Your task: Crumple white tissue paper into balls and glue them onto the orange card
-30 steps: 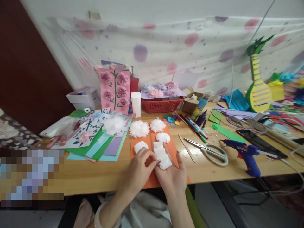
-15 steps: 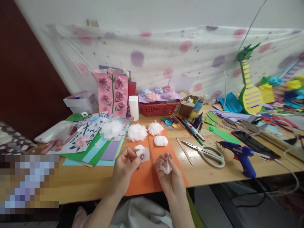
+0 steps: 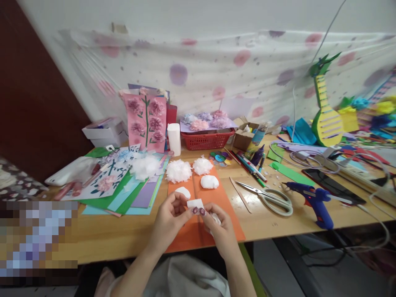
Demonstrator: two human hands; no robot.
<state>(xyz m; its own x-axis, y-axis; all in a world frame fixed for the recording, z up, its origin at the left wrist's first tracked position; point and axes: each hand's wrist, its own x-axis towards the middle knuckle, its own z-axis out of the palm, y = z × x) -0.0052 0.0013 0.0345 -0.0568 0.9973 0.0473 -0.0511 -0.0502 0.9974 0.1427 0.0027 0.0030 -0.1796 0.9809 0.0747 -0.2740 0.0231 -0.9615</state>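
My left hand (image 3: 173,212) pinches a small white piece of paper (image 3: 194,203) by its lower edge. Fingers of my right hand (image 3: 219,227) meet the same piece, thumb beside thumb. Tucked in my right palm is a crumpled wad of white tissue (image 3: 215,218), partly hidden by the fingers. Both hands hover over the orange sheets (image 3: 224,214). Beyond them on the orange lie fluffy white paper pompoms (image 3: 178,171) and a rounded white tissue wad (image 3: 209,182). A second white wad (image 3: 183,192) shows just behind my left fingers.
Scissors (image 3: 269,197), a wooden stick (image 3: 240,195) and a blue glue gun (image 3: 312,200) lie to the right, with pens (image 3: 250,169) behind. Coloured paper sheets (image 3: 145,196) and a loose white fluffy heap (image 3: 145,166) are at the left. A red basket (image 3: 207,141) stands at the back.
My hands have come together; the left carried the small white piece rightward, and the right thumb now meets it. The right hand still keeps the crumpled tissue.
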